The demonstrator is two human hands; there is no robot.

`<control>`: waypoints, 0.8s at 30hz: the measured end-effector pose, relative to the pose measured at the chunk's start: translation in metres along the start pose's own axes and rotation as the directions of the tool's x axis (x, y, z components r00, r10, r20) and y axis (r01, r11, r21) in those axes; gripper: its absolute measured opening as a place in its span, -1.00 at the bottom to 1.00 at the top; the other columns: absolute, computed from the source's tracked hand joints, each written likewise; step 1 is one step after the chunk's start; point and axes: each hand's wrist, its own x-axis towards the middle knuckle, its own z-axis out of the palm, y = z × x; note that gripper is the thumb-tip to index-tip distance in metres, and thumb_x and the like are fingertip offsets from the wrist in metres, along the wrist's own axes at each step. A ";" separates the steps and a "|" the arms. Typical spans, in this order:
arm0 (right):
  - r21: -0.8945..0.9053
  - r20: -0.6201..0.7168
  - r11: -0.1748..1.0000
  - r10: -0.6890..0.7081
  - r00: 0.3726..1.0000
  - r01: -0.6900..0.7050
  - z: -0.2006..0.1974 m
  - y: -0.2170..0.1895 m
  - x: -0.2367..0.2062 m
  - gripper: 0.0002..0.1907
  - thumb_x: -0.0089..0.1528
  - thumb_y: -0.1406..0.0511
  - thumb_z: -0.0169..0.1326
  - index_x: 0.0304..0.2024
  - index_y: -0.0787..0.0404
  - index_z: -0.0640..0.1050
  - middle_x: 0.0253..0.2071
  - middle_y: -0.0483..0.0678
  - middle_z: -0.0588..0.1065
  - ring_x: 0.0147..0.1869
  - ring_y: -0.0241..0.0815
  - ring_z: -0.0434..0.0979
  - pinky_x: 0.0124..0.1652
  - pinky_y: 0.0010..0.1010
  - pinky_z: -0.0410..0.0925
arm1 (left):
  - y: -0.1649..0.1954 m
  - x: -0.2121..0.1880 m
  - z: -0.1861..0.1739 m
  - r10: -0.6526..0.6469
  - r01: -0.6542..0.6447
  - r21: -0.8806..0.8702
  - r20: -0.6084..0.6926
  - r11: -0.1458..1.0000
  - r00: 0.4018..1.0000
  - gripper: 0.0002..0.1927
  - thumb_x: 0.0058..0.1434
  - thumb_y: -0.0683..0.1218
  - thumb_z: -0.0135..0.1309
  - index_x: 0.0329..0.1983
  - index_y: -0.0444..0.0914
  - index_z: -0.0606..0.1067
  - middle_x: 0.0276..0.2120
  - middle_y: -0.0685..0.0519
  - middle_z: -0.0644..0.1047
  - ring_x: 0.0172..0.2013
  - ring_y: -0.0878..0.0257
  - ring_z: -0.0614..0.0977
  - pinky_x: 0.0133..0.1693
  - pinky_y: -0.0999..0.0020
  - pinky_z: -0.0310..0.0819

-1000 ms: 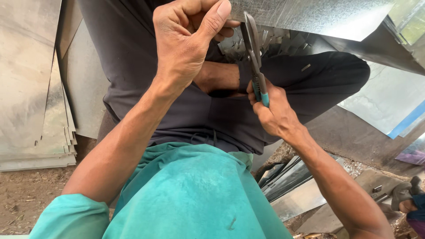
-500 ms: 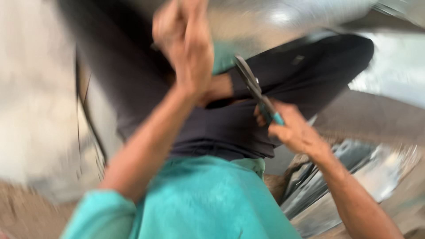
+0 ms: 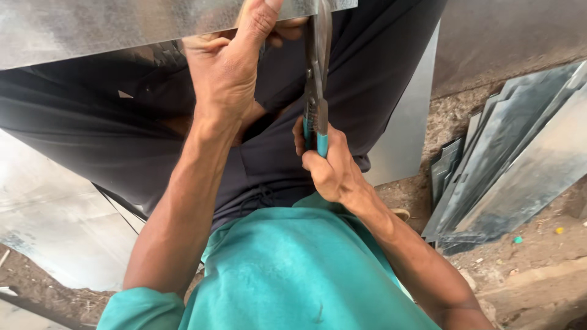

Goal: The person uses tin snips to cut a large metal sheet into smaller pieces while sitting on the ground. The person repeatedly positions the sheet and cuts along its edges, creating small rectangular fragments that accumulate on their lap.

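Hands: two, left [image 3: 229,73] gripping one sheet [image 3: 92,30], right [image 3: 330,168] one snips [image 3: 317,79].

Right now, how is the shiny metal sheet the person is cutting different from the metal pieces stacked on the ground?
The metal sheet is held up across the person's lap, gripped by the left hand, while the stacked metal strips lie on the dirt, untouched. The sheet looks wide and single; the strips are narrow, long and fanned in a pile. The tin snips in the right hand meet only the sheet. Both are grey, shiny metal.

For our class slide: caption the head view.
Left hand steadies metal sheet; right hand works tin snips.
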 end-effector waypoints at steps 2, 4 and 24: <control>0.012 -0.014 1.000 -0.009 1.000 0.009 0.000 0.001 -0.001 -0.64 -0.03 0.27 -0.14 -0.23 0.34 0.40 -0.45 -0.03 0.37 -0.39 -0.23 0.34 -0.38 -0.37 0.29 | -0.009 -0.003 -0.005 -0.002 0.001 -0.025 -0.019 1.000 1.000 -0.83 0.50 -0.11 0.19 -0.09 -0.34 0.65 -0.28 -0.06 0.70 -0.30 0.23 0.74 -0.24 0.44 0.56; -0.010 -0.009 1.000 -0.005 1.000 0.005 0.001 0.005 -0.001 -0.72 -0.02 0.27 -0.16 -0.34 0.32 0.40 -0.52 -0.07 0.37 -0.44 -0.24 0.34 -0.41 -0.37 0.27 | -0.012 -0.004 -0.006 -0.026 0.024 -0.032 -0.041 0.999 0.999 -0.83 0.49 -0.13 0.19 -0.12 -0.36 0.65 -0.28 -0.06 0.70 -0.30 0.22 0.73 -0.25 0.44 0.55; -0.443 0.444 0.881 0.376 0.813 -0.165 -0.002 -0.049 0.054 -0.29 -0.16 0.29 -0.09 0.11 0.23 0.42 0.00 0.03 0.49 -0.15 -0.02 0.62 -0.32 -0.28 0.46 | 0.050 -0.074 -0.149 0.219 -0.192 0.132 -0.247 0.973 0.944 -0.32 0.29 -0.20 0.35 0.36 -0.36 0.25 -0.26 0.11 0.62 -0.24 0.44 0.65 -0.17 0.54 0.59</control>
